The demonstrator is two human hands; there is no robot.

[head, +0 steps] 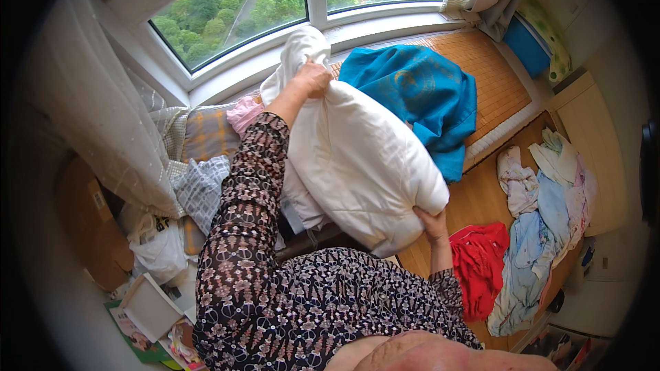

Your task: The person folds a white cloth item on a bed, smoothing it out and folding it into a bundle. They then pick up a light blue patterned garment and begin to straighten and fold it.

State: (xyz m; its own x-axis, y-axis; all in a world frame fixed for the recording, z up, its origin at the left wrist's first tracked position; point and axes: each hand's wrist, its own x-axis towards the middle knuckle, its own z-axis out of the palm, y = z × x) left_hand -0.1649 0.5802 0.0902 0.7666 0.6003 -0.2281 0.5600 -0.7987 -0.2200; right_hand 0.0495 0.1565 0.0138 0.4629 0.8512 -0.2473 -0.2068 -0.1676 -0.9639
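A thick white quilt (356, 149), folded into a bulky bundle, lies across the window seat in front of me. My left hand (313, 80) clutches its far end close to the window, and a loose white lump sticks up past my fist. Low on the near right corner, my right hand (432, 222) grips the quilt's edge, the fingers partly hidden under the fabric. Just beyond the quilt, a crumpled blue cloth (412, 87) with a gold print touches its right side. Pink fabric (244, 115) pokes out beside my left forearm.
A bamboo mat (492, 72) covers the seat's right part. Red clothing (479, 268) and a heap of light clothes (541, 232) lie on the wooden surface at right. At left are a checked grey cloth (202, 185), a white plastic bag (157, 247), a cardboard box (90, 221) and sheer curtains (98, 93).
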